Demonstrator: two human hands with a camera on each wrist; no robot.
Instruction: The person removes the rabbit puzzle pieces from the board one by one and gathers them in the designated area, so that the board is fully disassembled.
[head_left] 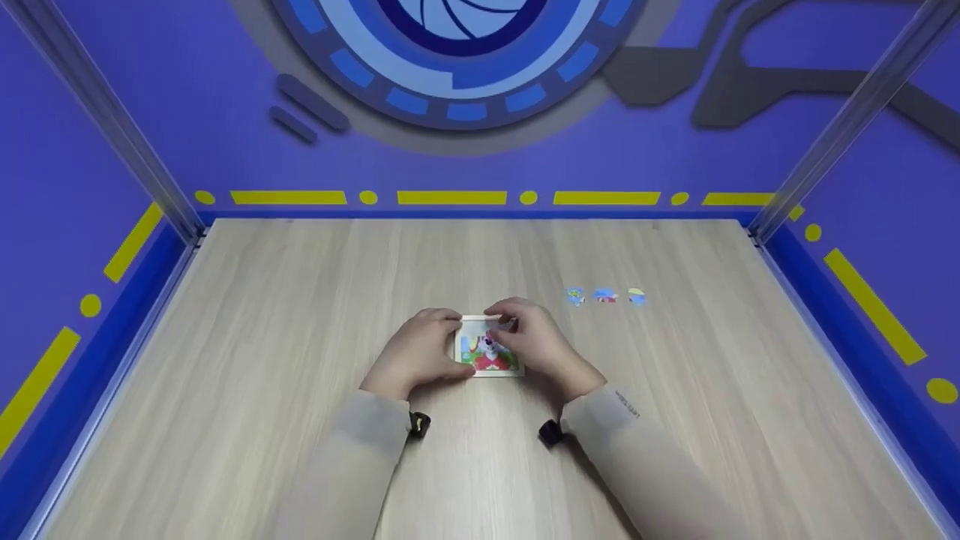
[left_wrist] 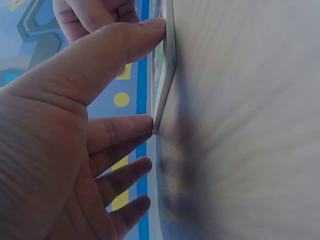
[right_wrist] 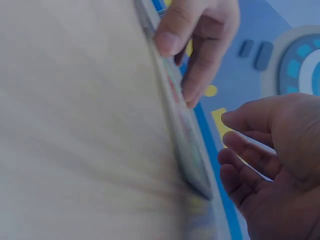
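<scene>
A small jigsaw puzzle tray (head_left: 523,366) with a pale frame lies flat on the table. Its lower part shows a colourful picture with a white-faced figure in red; the upper part looks pale grey, partly hidden by fingers. My left hand (head_left: 420,350) grips the tray's left side, thumb at the near edge and forefinger at the far corner, as the left wrist view (left_wrist: 55,150) also shows. Over the tray's upper right hovers my right hand (head_left: 541,343), its fingers loosely bent. In the right wrist view that hand (right_wrist: 285,165) shows nothing between thumb and fingers.
Three loose puzzle pieces lie in a row beyond my right hand: a left one (head_left: 575,296), a middle one (head_left: 605,295) and a right one (head_left: 637,296). Blue printed walls (head_left: 465,172) enclose the wooden table (head_left: 300,300) at the back and sides.
</scene>
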